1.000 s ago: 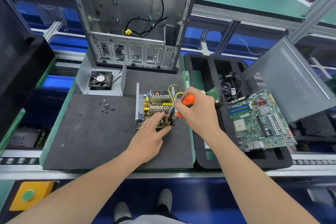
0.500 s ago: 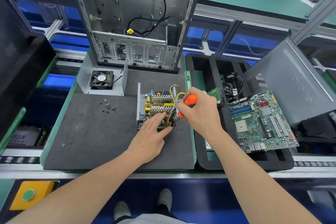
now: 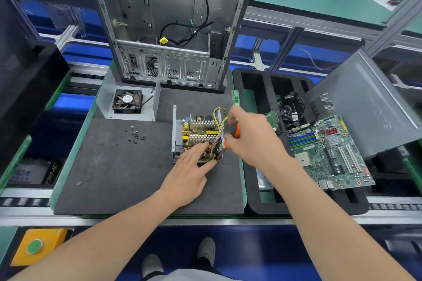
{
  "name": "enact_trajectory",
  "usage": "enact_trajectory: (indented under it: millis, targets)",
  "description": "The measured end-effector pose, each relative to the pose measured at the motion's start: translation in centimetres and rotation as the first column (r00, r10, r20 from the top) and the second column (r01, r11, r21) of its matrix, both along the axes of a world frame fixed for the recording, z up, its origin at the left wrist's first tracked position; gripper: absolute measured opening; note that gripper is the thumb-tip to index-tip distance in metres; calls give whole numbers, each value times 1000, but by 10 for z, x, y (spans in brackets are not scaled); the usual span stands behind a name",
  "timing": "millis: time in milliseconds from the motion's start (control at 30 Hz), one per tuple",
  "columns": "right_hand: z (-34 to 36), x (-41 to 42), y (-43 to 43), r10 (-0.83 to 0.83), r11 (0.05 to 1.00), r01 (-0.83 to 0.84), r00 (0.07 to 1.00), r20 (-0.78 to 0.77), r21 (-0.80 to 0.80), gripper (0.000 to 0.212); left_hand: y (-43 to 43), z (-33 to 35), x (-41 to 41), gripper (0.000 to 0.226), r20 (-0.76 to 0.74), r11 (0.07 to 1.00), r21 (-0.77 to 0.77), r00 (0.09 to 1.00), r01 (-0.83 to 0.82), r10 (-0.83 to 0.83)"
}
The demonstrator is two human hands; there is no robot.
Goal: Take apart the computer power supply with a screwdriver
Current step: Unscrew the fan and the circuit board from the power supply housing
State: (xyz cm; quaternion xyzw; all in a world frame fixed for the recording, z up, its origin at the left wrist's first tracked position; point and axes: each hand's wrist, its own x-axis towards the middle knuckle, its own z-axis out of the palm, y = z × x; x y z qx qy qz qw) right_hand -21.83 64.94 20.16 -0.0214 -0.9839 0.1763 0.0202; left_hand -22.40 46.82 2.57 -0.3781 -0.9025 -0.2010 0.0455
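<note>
The opened power supply (image 3: 196, 131) lies on the black mat (image 3: 118, 171), its circuit board, silver heat sinks and yellow wires exposed. My left hand (image 3: 189, 173) rests on its near edge with straight fingers pressing the board and a thumb at the near right corner. My right hand (image 3: 253, 139) grips an orange and black screwdriver (image 3: 236, 131) at the supply's right side, tip pointing down to the left; the tip is hidden among the wires. The supply's removed cover with fan (image 3: 127, 104) sits to the back left.
Loose screws (image 3: 135, 136) lie on the mat left of the supply. An empty computer case (image 3: 169, 23) stands at the back. A black foam tray (image 3: 258, 191) on the right holds a motherboard (image 3: 328, 153), cables (image 3: 293, 107) and a grey case panel (image 3: 365, 102).
My right hand has turned on the screwdriver handle and shifted slightly up; less of the orange handle shows. My left hand stays on the power supply.
</note>
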Motion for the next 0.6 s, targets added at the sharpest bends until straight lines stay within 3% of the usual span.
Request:
enact_trajectory:
  millis: [67, 133, 200, 367, 533, 600]
  targets:
    - [-1, -1, -11, -45, 975, 46, 999, -9, 215, 29, 0, 0, 0, 49, 2, 1000, -5, 1000, -4, 4]
    - [3, -5, -17, -93, 943, 98, 995, -34, 317, 40, 0, 0, 0, 48, -1, 1000, -10, 1000, -10, 10]
    - [8, -12, -13, -71, 960, 58, 997, 37, 275, 40, 0, 0, 1, 48, -8, 1000, -6, 1000, -13, 13]
    - [21, -15, 5, 278, 951, -301, 932, 234, 69, 8, 0, -1, 1, 48, -2, 1000, -14, 1000, -9, 9]
    - [34, -23, 14, 525, 788, -601, 770, 362, 136, 34, 1, 0, 1, 49, -2, 999, -30, 1000, -15, 15]
    - [30, -21, 9, 491, 826, -550, 809, 324, 124, 29, 1, 1, 1, 49, -3, 1000, -24, 1000, -16, 15]
